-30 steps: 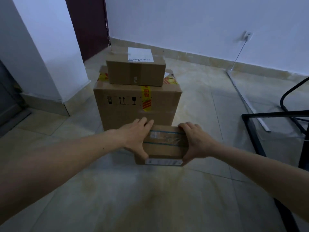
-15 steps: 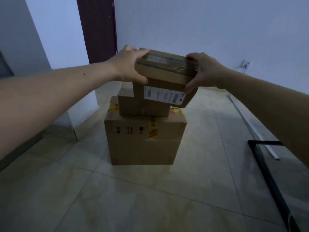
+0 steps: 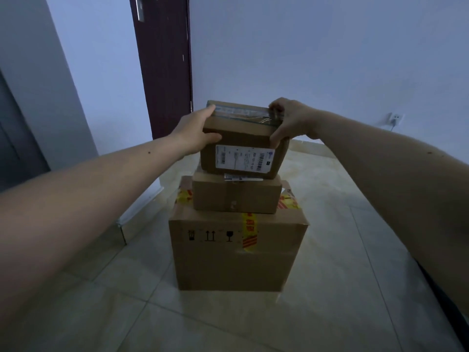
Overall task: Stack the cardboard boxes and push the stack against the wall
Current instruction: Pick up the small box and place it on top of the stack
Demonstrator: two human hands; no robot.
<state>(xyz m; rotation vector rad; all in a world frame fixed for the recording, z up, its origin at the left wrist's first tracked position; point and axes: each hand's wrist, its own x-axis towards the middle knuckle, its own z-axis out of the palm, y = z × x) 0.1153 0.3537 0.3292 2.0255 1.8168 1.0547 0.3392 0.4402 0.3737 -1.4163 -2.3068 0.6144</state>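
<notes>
Lowering small box (image 3: 243, 138) onto stack, vs 0.5s ago.

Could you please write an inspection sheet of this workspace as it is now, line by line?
Surface: tiled floor, bare around the stack.
Job's things: small taped box held above the middle box; whether they touch cannot be told. The middle box sits on the large box with yellow tape.
Clutter: nothing seen.
Hands: left hand and right hand clasp the small box's opposite sides.
Cables: a cable hangs from the wall socket.
Surroundings: white wall behind, not touching the stack; dark door to the left.
</notes>
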